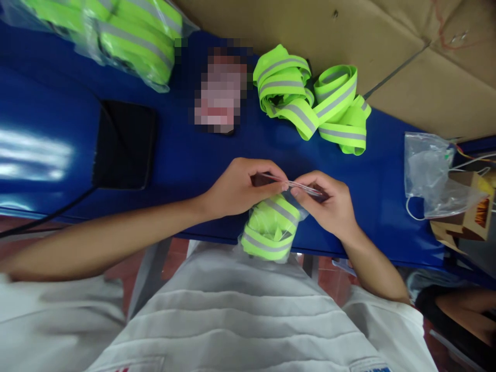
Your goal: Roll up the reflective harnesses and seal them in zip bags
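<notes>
A clear plastic bag (pixel 267 257) hangs from both hands at the table's front edge. Inside it lies a folded neon-yellow strap (pixel 270 227) with grey reflective stripes. My left hand (pixel 246 187) pinches the bag's top edge between thumb and fingers. Close beside it, my right hand (pixel 324 201) is closed on the same edge, gripping the folded plastic. The fingertips of the two hands nearly meet. Beyond them, loose coiled reflective straps (pixel 287 88) rest on the table.
Bagged neon straps (pixel 132 41) lie at the back left of the blue table (pixel 174 150). A black flat object (pixel 124 144) with a cable and a pixelated item (pixel 220 93) are nearby. Cardboard (pixel 349 41) borders the back. At right are a plastic bag (pixel 430 170) and a small box (pixel 465 206).
</notes>
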The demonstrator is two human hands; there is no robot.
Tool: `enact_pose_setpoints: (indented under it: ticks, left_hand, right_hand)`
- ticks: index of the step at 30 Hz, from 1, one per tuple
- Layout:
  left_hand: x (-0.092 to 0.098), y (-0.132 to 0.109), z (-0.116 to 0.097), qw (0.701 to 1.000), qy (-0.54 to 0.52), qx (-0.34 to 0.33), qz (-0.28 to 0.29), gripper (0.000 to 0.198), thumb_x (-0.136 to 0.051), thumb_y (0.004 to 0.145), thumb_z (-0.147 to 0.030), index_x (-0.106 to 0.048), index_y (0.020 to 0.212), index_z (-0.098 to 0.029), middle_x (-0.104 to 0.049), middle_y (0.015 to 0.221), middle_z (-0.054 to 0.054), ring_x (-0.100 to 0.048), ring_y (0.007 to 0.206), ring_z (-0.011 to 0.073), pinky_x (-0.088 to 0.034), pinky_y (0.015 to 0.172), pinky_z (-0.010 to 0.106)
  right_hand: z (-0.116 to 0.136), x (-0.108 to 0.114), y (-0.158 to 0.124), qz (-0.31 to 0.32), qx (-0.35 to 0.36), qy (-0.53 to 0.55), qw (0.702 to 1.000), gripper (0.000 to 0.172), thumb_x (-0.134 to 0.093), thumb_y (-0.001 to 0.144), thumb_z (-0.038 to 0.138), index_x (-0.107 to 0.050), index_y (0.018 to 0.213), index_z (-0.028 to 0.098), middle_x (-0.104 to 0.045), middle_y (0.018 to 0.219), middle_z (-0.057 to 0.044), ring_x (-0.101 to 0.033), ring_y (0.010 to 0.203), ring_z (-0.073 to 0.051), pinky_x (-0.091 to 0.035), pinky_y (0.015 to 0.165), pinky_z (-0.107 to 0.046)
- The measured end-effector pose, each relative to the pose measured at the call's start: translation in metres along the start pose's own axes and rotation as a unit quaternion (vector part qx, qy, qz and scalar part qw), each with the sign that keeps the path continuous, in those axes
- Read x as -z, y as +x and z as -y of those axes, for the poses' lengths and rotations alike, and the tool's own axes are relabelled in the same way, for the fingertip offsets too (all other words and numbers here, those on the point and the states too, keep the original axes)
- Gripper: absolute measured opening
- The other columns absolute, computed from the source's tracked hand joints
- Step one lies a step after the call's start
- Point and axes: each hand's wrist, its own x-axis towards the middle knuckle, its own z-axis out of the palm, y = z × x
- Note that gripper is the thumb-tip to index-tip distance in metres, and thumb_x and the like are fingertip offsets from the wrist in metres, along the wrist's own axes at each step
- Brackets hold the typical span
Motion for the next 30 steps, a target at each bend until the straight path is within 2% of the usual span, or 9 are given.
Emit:
enact_pose_setpoints:
  ticks: [5,9,12,16,19,23,27,30]
  left_hand:
    - [0.012,0.004,0.001,0.999,0.015,0.007,0.039,0.031,-0.078,0.088,-0.045,-0.084,0.096,-0.016,-0.081,0.086,0.005,-0.072,0.075,0.0154,-0.054,0.063,0.020]
    - [0.015,0.004,0.002,0.999,0.021,0.006,0.030,0.026,-0.078,0.089,-0.041,-0.084,0.094,-0.016,-0.081,0.085,0.005,-0.072,0.074,0.0146,-0.053,0.063,0.018]
    - [0.021,0.007,0.002,0.997,0.039,0.007,0.060,0.023,-0.077,0.089,-0.039,-0.085,0.096,-0.018,-0.080,0.081,0.003,-0.071,0.069,0.0133,-0.052,0.059,0.018]
    - [0.033,0.012,0.003,0.993,0.037,0.007,0.112,0.030,-0.073,0.092,-0.043,-0.083,0.111,-0.023,-0.078,0.074,0.001,-0.068,0.059,0.0123,-0.054,0.055,0.018]
    - [0.037,0.014,0.003,0.991,0.023,0.002,0.132,0.033,-0.074,0.092,-0.045,-0.083,0.114,-0.022,-0.079,0.077,0.003,-0.071,0.059,0.0130,-0.058,0.057,0.019]
    - [0.036,0.015,0.005,0.991,0.023,0.004,0.134,0.033,-0.073,0.093,-0.045,-0.082,0.116,-0.023,-0.081,0.085,0.004,-0.073,0.062,0.0141,-0.061,0.061,0.020]
    - [0.044,0.014,0.002,0.983,0.037,0.003,0.178,0.041,-0.071,0.093,-0.041,-0.073,0.133,-0.029,-0.082,0.094,0.003,-0.076,0.072,0.0146,-0.062,0.069,0.022]
    - [0.051,0.012,-0.006,0.973,0.046,0.004,0.225,0.053,-0.072,0.092,-0.038,-0.062,0.144,-0.033,-0.081,0.096,0.002,-0.077,0.078,0.0147,-0.062,0.074,0.023]
  right_hand:
    - [-0.004,0.010,-0.001,0.007,-0.015,-0.016,1.000,0.015,-0.075,0.094,0.038,-0.075,0.089,0.023,-0.075,0.081,-0.001,-0.066,0.068,-0.014,-0.053,0.062,-0.026]
    - [-0.006,0.010,0.001,0.006,-0.003,-0.016,1.000,0.015,-0.076,0.093,0.036,-0.077,0.088,0.023,-0.077,0.082,-0.001,-0.068,0.070,-0.015,-0.055,0.066,-0.026]
    - [-0.009,0.017,0.003,0.033,-0.015,0.015,0.999,0.013,-0.077,0.093,0.036,-0.080,0.096,0.024,-0.080,0.090,-0.002,-0.073,0.077,-0.016,-0.058,0.071,-0.028]
    - [-0.012,0.029,0.003,0.051,-0.046,0.031,0.997,0.018,-0.076,0.094,0.038,-0.081,0.104,0.025,-0.081,0.100,-0.003,-0.077,0.087,-0.020,-0.062,0.079,-0.032]
    - [-0.013,0.030,0.002,0.034,-0.051,0.036,0.997,0.017,-0.076,0.093,0.038,-0.082,0.099,0.024,-0.081,0.091,-0.003,-0.076,0.080,-0.018,-0.063,0.073,-0.029]
    - [-0.016,0.031,0.004,0.058,-0.051,0.054,0.996,0.018,-0.076,0.094,0.039,-0.082,0.100,0.022,-0.081,0.088,-0.003,-0.077,0.078,-0.018,-0.063,0.072,-0.028]
    - [-0.016,0.043,0.005,0.103,-0.028,0.057,0.993,0.023,-0.072,0.097,0.034,-0.080,0.117,0.025,-0.082,0.105,-0.003,-0.079,0.092,-0.019,-0.066,0.085,-0.032]
    - [-0.012,0.051,0.003,0.133,0.002,0.058,0.989,0.026,-0.069,0.099,0.029,-0.078,0.124,0.027,-0.081,0.111,-0.003,-0.079,0.096,-0.019,-0.066,0.087,-0.032]
